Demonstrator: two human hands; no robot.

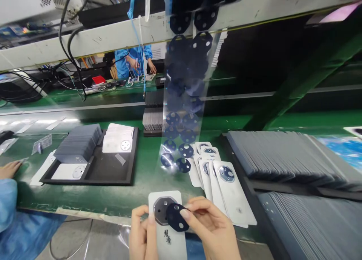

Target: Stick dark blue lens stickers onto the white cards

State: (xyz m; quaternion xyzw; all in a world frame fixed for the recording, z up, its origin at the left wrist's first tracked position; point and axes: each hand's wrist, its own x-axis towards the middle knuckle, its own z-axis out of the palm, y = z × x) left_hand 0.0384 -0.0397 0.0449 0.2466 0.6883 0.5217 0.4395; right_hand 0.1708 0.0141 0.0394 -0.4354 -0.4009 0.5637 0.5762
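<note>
My left hand [143,233] holds a white phone back cover [169,237] upright near the bottom edge, its grey round camera plate [160,209] facing me. My right hand [210,226] pinches a dark blue round lens sticker [177,217] with small holes and holds it against the right side of that plate. A clear film strip [185,101] carrying several more dark stickers hangs down from above and ends on the green bench. Just to the right of my hands lies a fanned row of white covers [226,184] with stickers on them.
A black tray [113,173] at left holds grey and white cover stacks. Long rows of grey covers [288,154] fill the right side. A co-worker's hand and blue sleeve [8,177] rest at far left. Another person in blue [132,60] works behind the conveyor.
</note>
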